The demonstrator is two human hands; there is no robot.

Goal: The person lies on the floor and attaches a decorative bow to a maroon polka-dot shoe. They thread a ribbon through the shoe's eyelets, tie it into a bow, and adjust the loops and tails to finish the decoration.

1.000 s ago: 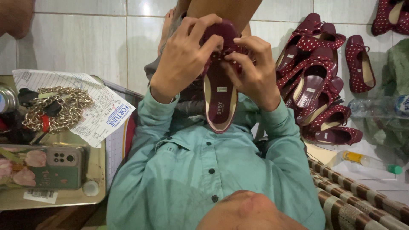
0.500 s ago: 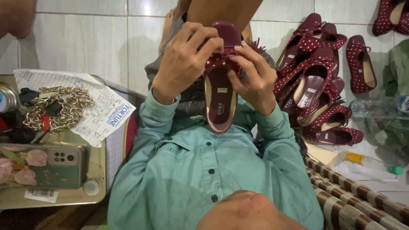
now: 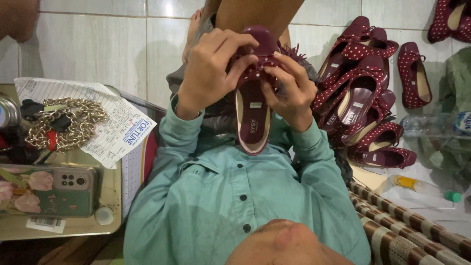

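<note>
Seen from above, over a teal button shirt (image 3: pixel 230 196), sleeves reaching forward toward raised knees. Behind them, a white tiled floor (image 3: pixel 108 44), and at right a loose heap of maroon polka-dot flats (image 3: pixel 363 108), toes pointing mostly one way, apparently stacked within arm's reach as a batch of like pieces. Further right, a clear plastic water bottle (image 3: pixel 431 125) lying on its side, and nearer, a small bottle with yellow liquid and a green cap (image 3: pixel 422 186) beside a striped brown mat (image 3: pixel 417 235).

At left, a low table (image 3: pixel 113 196) carrying a ruled paper sheet (image 3: pixel 113 122), a gold chain (image 3: pixel 73 122) piled on it, and a phone in a floral case (image 3: pixel 49 190), back up, with a small white cap (image 3: pixel 104 215) just beside it.

Held up at chest height, centred between both hands: one maroon flat shoe (image 3: pixel 252 122), insole toward the camera, heel low, toe high, apparently tilted so for a close view of the toe. Left hand (image 3: pixel 208 73) wrapped over the toe cap from the left, grip closed on the shoe. Right hand (image 3: pixel 292 88) pinching the dotted trim at the vamp, fingertips narrow and pressed together, also holding the shoe. Fringe of maroon thread showing just behind the right hand.
</note>
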